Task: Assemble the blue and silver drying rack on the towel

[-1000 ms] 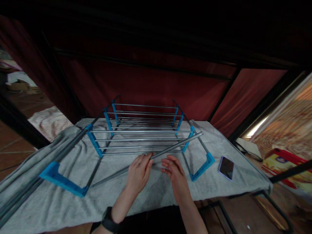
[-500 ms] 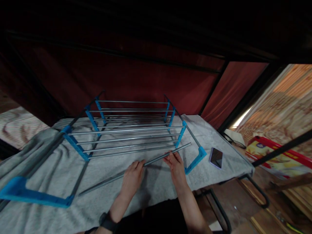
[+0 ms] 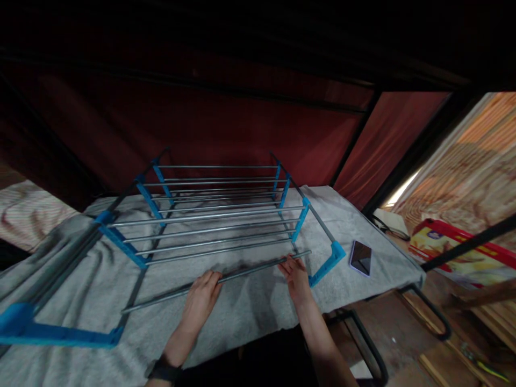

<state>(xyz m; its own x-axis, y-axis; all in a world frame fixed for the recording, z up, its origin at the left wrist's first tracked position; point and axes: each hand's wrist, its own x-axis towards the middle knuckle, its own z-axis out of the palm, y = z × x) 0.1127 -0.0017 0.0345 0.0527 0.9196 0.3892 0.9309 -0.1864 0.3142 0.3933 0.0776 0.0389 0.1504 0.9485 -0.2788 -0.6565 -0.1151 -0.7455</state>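
A long grey metal rod runs across in front of me, its right end a little higher in the picture than its left. My left hand is closed around it left of its middle. Nearer its right end, the fingers of my right hand grip the same rod. Beyond it lies a rack of grey tubes and several crossing rods, joined by blue plastic brackets. The rod's left end is close to the large front-left bracket; its right end is near the front-right bracket.
A grey cloth covers the table under the rack. To the right lies a phone. Past the table edge are a red and yellow box and a black metal tube frame. A dark red panel stands behind.
The rod has turned closer to level, its right end dropping and its left end rising slightly. My left hand slid left, and my right hand moved a little right. The view shifted slightly.
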